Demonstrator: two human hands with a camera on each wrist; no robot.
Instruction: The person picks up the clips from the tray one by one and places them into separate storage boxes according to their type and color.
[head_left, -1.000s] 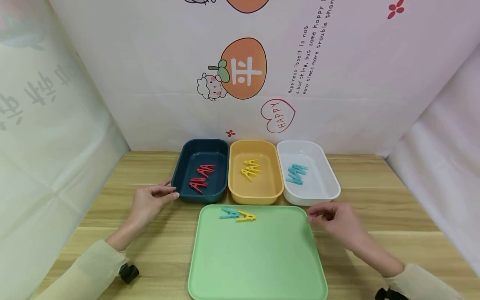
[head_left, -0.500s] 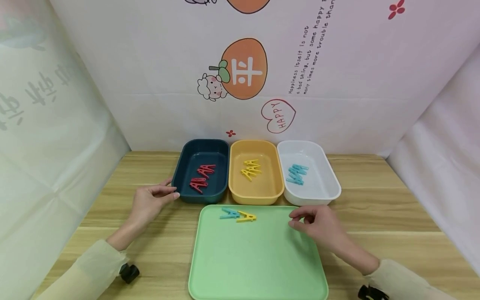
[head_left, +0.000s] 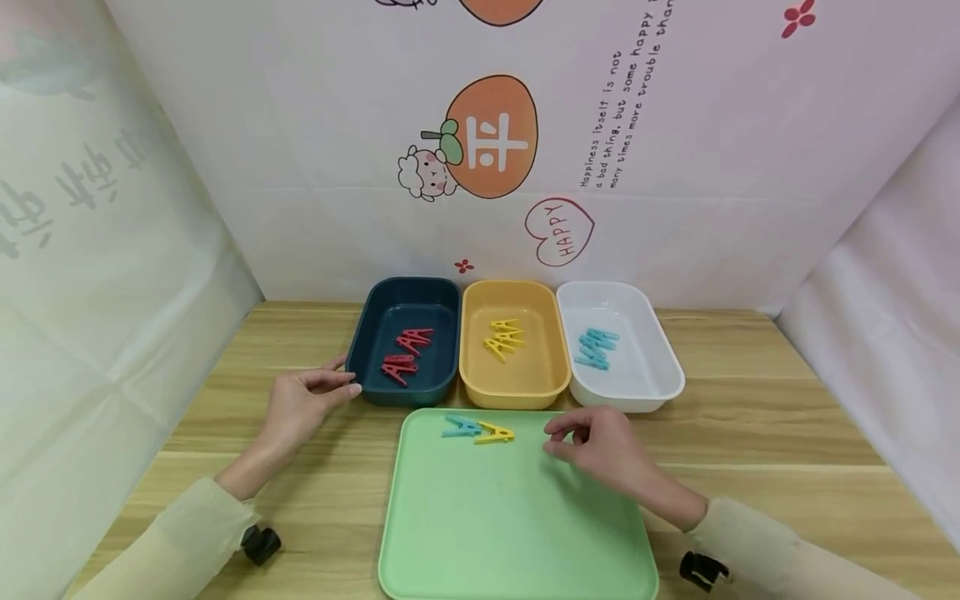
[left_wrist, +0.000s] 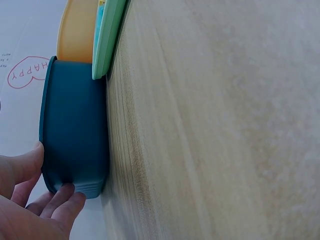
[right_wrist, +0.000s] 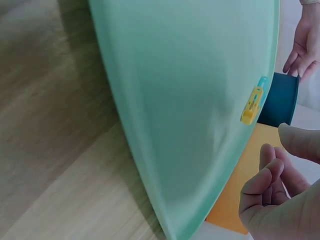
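My left hand [head_left: 300,404] holds the near left corner of a dark blue box [left_wrist: 75,115], thumb at its rim and fingers against its outer wall. Over the upper right part of a green tray [head_left: 510,517] hovers my right hand [head_left: 603,450], its fingers loosely bent with nothing between them. To the left of its fingertips, a yellow clothespin [head_left: 495,433] lies on the tray against a light blue clothespin [head_left: 457,427]. Several red clothespins [head_left: 397,367] lie inside the dark blue box.
A yellow box [head_left: 513,401] with yellow clothespins [head_left: 504,338] stands beside the dark blue one. Right of it is a white box [head_left: 637,383] with light blue clothespins [head_left: 597,346]. All three line the tray's far edge on a wooden table [head_left: 765,417], before a printed cloth [head_left: 315,167].
My right hand has moved left from the tray's upper right corner to above the tray, closer to the two clothespins. My left hand has stayed at the dark blue box.
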